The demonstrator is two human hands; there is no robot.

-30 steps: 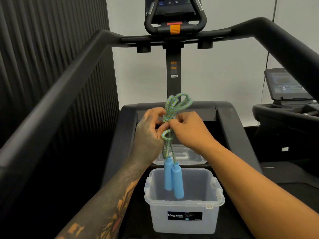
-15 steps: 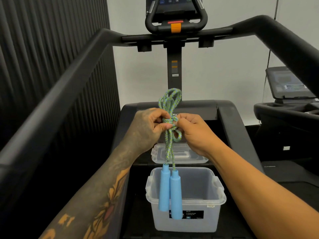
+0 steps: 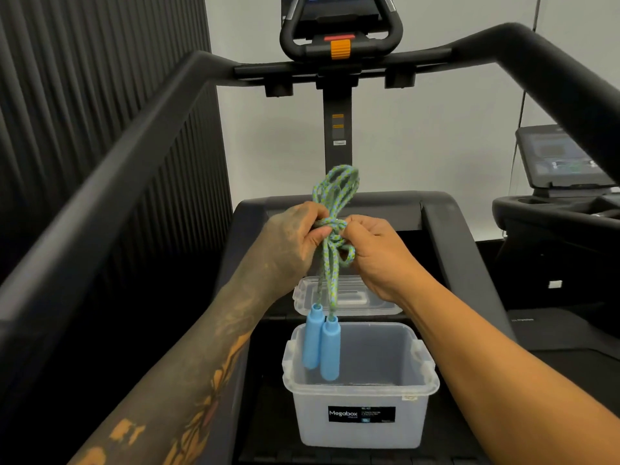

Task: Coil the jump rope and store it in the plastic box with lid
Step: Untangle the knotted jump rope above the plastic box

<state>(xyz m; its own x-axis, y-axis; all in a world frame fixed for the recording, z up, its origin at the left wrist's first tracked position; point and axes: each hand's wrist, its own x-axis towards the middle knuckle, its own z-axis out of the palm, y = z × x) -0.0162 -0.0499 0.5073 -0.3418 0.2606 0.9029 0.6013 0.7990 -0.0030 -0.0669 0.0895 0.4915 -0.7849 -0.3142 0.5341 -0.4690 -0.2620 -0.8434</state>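
A green-and-blue braided jump rope (image 3: 332, 196) is bundled in loops and held in the air between both hands. My left hand (image 3: 288, 243) grips the bundle at its wrapped middle. From the other side my right hand (image 3: 375, 253) pinches the wrap. Looped strands stick up above the hands, and a small loop hangs below the wrap. Two light-blue handles (image 3: 322, 347) dangle side by side over the left part of the open clear plastic box (image 3: 422, 380), which stands on the treadmill deck. The clear lid (image 3: 365, 297) lies flat just beyond the box.
Black treadmill side rails (image 3: 110, 182) run along both sides, with the console post (image 3: 337, 135) straight ahead. A second machine with a screen (image 3: 563, 159) stands at the right. A dark ribbed wall is at the left.
The rope loops above the hands went from spread sideways to upright. The bundle and handles hang slightly lower and more to the left over the box. Both hands stay at the wrap.
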